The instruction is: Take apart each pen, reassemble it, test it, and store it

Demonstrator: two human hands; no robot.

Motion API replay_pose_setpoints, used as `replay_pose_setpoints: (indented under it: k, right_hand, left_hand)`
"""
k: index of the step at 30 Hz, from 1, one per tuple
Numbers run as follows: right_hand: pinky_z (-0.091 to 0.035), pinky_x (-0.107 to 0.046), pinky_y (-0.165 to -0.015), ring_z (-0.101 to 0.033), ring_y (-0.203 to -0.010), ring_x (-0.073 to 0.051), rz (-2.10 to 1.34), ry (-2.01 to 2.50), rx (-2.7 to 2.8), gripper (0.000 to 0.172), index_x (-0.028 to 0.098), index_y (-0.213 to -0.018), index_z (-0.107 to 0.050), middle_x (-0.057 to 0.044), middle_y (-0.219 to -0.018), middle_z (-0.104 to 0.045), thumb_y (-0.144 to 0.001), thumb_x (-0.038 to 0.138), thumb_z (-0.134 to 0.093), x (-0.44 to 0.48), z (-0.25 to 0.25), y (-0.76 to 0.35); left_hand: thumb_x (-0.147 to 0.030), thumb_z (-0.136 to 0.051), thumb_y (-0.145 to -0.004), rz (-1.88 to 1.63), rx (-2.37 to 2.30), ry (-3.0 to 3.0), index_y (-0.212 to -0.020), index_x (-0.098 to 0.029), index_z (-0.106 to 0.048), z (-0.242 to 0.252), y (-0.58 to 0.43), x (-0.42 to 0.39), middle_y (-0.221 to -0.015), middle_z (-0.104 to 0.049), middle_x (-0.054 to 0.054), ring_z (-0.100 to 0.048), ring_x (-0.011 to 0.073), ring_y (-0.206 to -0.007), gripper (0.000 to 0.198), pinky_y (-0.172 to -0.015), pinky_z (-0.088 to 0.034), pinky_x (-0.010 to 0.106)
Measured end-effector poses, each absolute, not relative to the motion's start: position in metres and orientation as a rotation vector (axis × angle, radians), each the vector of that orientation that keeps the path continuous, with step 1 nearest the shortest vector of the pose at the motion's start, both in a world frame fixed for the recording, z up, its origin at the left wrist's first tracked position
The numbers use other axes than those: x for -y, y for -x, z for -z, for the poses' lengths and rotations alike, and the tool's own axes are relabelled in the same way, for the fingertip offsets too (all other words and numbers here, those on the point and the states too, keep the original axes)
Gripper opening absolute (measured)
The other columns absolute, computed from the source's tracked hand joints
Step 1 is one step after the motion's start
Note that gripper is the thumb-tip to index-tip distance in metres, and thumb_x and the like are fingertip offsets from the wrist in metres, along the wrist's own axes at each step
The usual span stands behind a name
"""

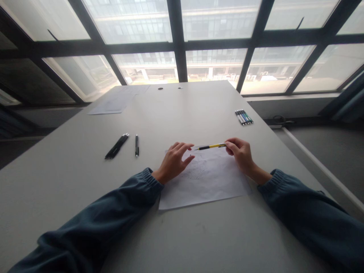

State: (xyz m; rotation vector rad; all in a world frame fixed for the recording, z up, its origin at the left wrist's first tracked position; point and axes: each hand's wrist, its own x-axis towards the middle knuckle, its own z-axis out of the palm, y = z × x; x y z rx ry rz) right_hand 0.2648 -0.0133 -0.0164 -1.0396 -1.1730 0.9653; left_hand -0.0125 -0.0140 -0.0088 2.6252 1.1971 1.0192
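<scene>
My right hand (240,151) pinches the rear end of a yellow mechanical pencil (212,146) with a black grip. The pencil lies nearly level above a sheet of paper (210,185), its tip pointing left. Facing that tip is my left hand (175,161), its thumb and fingers apart and nothing plainly held. A small dark speck shows between them, too small to name. Faint grey pencil marks cover part of the sheet beside my left thumb.
On the white table (71,159), several black pens (116,146) lie bunched at left, with a single black pen (137,145) beside them. A row of several mechanical pencils (243,117) lies near the right edge. Papers (109,100) rest at the far left, before the windows.
</scene>
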Motion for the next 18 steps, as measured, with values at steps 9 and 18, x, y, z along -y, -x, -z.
replay_pose_setpoints:
  k: [9,18]
  right_hand:
    - [-0.032,-0.025,-0.049,-0.046,-0.054,-0.011,-0.864,1.041,1.346,0.017,0.015,-0.081,-0.071,0.002,-0.058,-0.054,-0.082,0.031,-0.07,0.019,0.0177,-0.2613]
    - [-0.033,-0.025,-0.049,-0.045,-0.053,-0.01,-0.857,1.019,1.334,0.015,0.016,-0.08,-0.071,0.003,-0.058,-0.054,-0.082,0.031,-0.069,0.0181,0.0189,-0.2636]
  left_hand:
    - [-0.036,-0.071,-0.089,-1.167,-1.035,-2.671,-0.107,-0.022,-0.069,0.0057,0.0103,0.0146,-0.103,-0.072,0.006,-0.062,0.0213,-0.097,0.022,-0.089,-0.049,0.037]
    - [-0.026,-0.064,-0.095,-1.097,-1.066,-2.684,-0.098,-0.021,-0.071,0.0117,0.0108,0.0116,-0.091,-0.074,0.003,-0.064,0.0184,-0.088,0.009,-0.085,-0.046,0.034]
